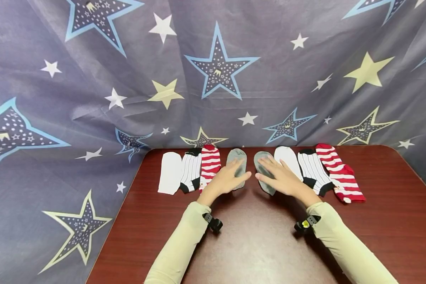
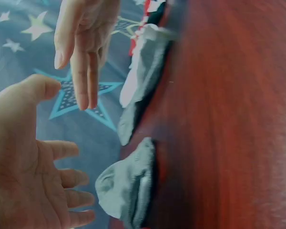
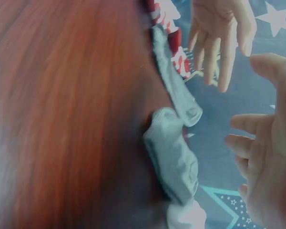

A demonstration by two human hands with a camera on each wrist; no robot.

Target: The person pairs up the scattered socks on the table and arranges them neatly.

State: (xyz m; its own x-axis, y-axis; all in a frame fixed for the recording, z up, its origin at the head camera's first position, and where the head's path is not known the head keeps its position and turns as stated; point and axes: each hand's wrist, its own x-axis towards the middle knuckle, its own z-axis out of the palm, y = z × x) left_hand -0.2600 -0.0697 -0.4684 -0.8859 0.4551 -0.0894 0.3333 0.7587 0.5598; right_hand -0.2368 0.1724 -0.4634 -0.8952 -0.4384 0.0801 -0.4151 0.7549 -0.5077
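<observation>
Shows a wide grip at left hand (image 1: 227,178) and right hand (image 1: 282,179) alike, with fingers extended, thumbs apart and nothing held. Hovers over left grey sock (image 2: 127,186), at one o'clock from left hand, and over right grey sock (image 3: 174,155), at about ten o'clock from right hand. Presumably laid flat in a row to let every pattern show, with both grey ones innermost for easy reach. Looks plain, short and rounded at the far end, softly creased in the wrist views. Continues from left hand to left red-striped sock (image 1: 210,159) at ten o'clock, then left black-trimmed sock (image 1: 191,167) and left white sock (image 1: 169,172) near nine. Runs from right hand to right white sock (image 1: 289,158) at one o'clock, then right black-trimmed sock (image 1: 313,169) and right red-striped sock (image 1: 340,173) toward three. Ends with reddish-brown surface (image 1: 255,244) beneath and star-print cloth (image 1: 269,102) behind at twelve.
</observation>
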